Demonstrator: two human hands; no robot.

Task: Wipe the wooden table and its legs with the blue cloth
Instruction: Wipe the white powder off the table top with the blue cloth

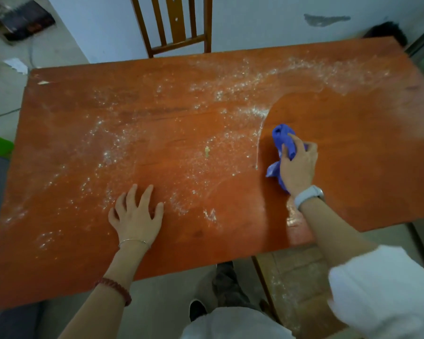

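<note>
Blue cloth [285, 140], bunched and crumpled, on the powder-dusted wooden table [157, 123].

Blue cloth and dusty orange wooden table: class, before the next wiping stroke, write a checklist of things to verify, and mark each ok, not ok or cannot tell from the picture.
1. Crumpled blue cloth gripped by the right hand: ok.
2. Cloth pressed onto the orange wooden table: ok.
3. Left hand flat on the top, bracing: ok, though it rests in the unwiped part.
4. White powder cleared from the top: not ok; only a swept arc near the cloth looks clean.
5. Small pale lump in the path to the left: not ok, still there.
6. Table legs wiped: cannot tell, they are hidden under the top.
</note>
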